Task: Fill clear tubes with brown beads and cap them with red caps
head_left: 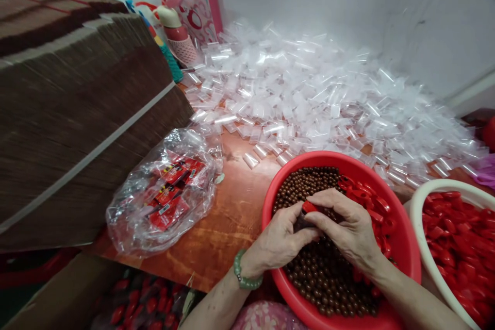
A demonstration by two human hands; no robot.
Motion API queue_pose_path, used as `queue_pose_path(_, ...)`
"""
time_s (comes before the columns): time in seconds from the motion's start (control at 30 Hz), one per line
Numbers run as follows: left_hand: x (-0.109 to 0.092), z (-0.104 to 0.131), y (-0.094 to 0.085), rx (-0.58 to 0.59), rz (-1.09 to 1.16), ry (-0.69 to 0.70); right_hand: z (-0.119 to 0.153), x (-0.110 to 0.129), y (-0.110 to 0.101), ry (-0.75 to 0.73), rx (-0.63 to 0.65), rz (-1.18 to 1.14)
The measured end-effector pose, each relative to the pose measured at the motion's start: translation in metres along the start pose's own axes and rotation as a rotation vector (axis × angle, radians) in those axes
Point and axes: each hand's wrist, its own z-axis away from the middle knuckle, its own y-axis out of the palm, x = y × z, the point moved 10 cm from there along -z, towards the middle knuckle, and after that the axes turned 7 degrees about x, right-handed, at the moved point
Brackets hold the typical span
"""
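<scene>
In the head view, both hands are held together over a red basin. A small red piece is pinched between the fingertips of the left hand and the right hand, so both hands are closed on it; something dark is seen just under the piece, between the two hands, but it cannot be made out. A green bead bracelet is worn on the left wrist.

Directly beneath the hands, the basin is filled with small brown beads. More red pieces are piled inside the basin just beyond the right hand. A white basin of further red pieces is set beside the right forearm, to its right.

To the left of the left hand, a crumpled clear bag holding red packets is laid on the wooden table. Beyond the hands, a large heap of small clear bags is spread out. A stack of cardboard is seen far left of the left hand.
</scene>
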Motion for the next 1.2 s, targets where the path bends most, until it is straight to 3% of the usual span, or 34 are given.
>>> queue_pose_path(0.2, -0.001, -0.001, 0.002, 0.048, 0.033, -0.015, 0.005, 0.018, 0.005, -0.214, 0.025, 0.200)
queue_pose_path(0.5, 0.009, 0.001, 0.004, 0.075, 0.004, -0.067, 0.012, 0.026, 0.017, -0.302, 0.186, 0.397)
queue_pose_path(0.73, 0.007, 0.003, 0.004, 0.080, -0.134, -0.089, 0.008, 0.018, 0.018, -0.258, 0.340, 0.283)
queue_pose_path(1.03, 0.003, 0.000, 0.007, 0.134, -0.090, -0.082, 0.005, 0.011, 0.009, -0.111, 0.290, 0.196)
queue_pose_path(1.2, 0.006, 0.000, 0.007, 0.138, -0.080, -0.082, 0.009, 0.013, 0.010, -0.146, 0.303, 0.270)
